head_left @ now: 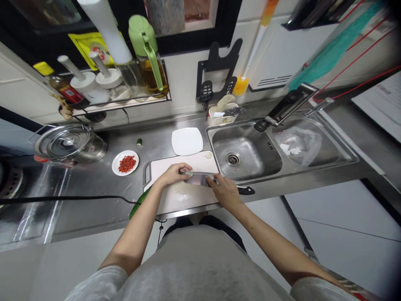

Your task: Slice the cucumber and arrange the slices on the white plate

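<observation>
A kitchen knife (198,179) lies crosswise over the white cutting board (177,200), its black handle pointing right. My right hand (226,191) is closed on the blade near the handle, fingers on the metal. At the blade's left end, my left hand (175,174) pinches a small pale green cucumber slice (189,173). Another round cucumber slice (208,154) rests on the board's upper right corner. Partly hidden by my left forearm, a long green cucumber (135,209) lies left of the board. A cucumber end (139,142) stands on the counter farther back.
A plate of chopped red pieces (127,164) sits left of the board; a white square plate (187,141) is behind it. The sink (247,150) adjoins on the right, with a faucet (282,108) above. A lidded pot (69,144) stands left. A black cable (78,197) crosses the counter.
</observation>
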Demonstrator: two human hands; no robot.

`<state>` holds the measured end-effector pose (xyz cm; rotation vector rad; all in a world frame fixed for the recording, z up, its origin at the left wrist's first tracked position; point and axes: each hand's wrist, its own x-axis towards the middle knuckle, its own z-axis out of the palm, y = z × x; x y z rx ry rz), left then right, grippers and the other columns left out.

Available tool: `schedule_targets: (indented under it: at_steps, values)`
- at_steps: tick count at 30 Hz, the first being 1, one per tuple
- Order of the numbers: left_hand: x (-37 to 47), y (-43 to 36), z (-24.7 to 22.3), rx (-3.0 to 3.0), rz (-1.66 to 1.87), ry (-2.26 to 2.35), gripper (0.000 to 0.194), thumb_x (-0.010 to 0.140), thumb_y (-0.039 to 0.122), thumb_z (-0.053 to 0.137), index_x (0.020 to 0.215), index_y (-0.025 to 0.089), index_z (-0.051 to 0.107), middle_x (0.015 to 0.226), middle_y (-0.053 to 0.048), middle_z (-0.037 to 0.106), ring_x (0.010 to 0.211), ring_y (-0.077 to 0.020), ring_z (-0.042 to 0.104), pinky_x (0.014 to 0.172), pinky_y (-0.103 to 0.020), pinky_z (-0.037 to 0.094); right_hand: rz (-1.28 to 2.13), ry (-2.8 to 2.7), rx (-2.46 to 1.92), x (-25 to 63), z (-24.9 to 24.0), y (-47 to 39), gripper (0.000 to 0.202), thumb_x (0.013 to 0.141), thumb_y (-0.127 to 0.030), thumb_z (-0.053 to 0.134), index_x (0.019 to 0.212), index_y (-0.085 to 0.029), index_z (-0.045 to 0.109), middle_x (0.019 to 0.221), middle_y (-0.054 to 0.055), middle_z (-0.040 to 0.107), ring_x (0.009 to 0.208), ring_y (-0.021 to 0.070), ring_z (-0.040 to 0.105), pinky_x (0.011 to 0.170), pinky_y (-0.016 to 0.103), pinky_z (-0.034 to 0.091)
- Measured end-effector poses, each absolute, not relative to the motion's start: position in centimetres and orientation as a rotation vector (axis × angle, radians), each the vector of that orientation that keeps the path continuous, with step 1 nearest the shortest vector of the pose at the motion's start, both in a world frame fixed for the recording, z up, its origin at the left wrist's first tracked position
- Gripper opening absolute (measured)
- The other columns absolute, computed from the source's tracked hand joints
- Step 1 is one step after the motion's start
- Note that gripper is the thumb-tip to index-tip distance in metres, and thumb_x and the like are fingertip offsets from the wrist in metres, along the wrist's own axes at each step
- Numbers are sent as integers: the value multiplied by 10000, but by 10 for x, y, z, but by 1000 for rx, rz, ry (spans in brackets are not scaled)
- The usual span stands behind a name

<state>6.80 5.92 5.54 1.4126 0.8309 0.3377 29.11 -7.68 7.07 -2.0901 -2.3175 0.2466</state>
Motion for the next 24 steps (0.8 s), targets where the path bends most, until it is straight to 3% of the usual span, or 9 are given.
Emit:
schedule_targets:
  at_steps: [5,14,20,24]
  values:
    - [78,62,45,1272,363,813,501,671,270,779,1120,161,585,808,6,608,627,-85,599,624,-240,519,248,-2345,-2101,295,70,-75,406,978,-212,324,1298,-307,556,1178,99,556,874,192,485,754,306,316]
    - [90,86,14,1446,320,1000,418,703,158,649,1117,150,587,735,26,584,543,-78,557,552,-209,458,343,-2402,-2122,298,62,-67,406,974,-206,333,1309,-276,551,1163,117,557,879,194,501,736,306,318]
    - [97,105,6,2005,162,1143,400,712,88,548,1088,177,653,753,-1,630,698,-139,581,714,-255,468,372,-2383,-2169,303,62,-68,392,966,-220,353,1290,-275,566,1153,103,555,872,189,511,729,296,330]
    - [100,107,6,2210,117,1171,418,726,70,520,1101,183,664,945,-72,678,873,-206,612,831,-306,464,395,-2322,-2192,309,60,-73,375,948,-217,393,1267,-272,582,1141,108,547,872,192,516,728,292,337]
